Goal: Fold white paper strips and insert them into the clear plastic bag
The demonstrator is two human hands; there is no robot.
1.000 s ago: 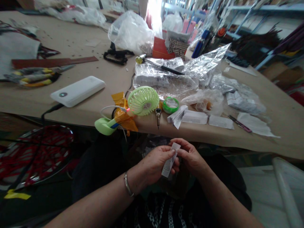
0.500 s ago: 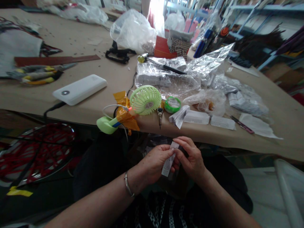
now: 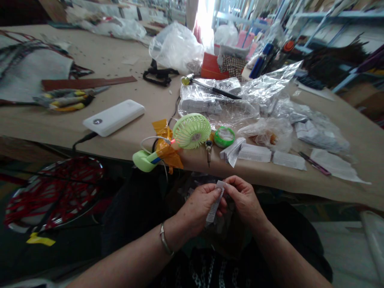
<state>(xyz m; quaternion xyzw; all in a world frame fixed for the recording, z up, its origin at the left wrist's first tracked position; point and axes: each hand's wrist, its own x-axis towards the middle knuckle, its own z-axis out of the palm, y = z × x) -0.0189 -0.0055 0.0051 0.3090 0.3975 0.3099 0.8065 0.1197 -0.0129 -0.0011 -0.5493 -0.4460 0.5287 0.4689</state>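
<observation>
Just above the lap, left hand (image 3: 199, 208) and right hand (image 3: 244, 198) close together, both clamped on a narrow white paper strip (image 3: 213, 210), its upper end between the fingers and its lower end hanging free. Around the left wrist, a thin metal bangle (image 3: 164, 240). At 12 o'clock, just past the hands, the edge of a long work table (image 3: 90, 132) covered in tan paper. Along that edge, a small metal-tipped tool (image 3: 208, 152) and a pale green mini fan (image 3: 192, 131), bound with amber tape (image 3: 163, 148) to a green holder (image 3: 144, 161) at 11 o'clock. At 1 o'clock, a green-rimmed tape roll (image 3: 224, 137), then loose paper slips (image 3: 255, 153) in a row. Farther out at 1 o'clock, clear plastic bags of paper slips (image 3: 217, 102), with a yellow-headed hammer (image 3: 207, 86) lying across them. At 10 o'clock, a white power bank (image 3: 113, 118), with pliers (image 3: 64, 100) beyond it. At 9 o'clock, below the table, a red-and-silver coil (image 3: 54, 194)
</observation>
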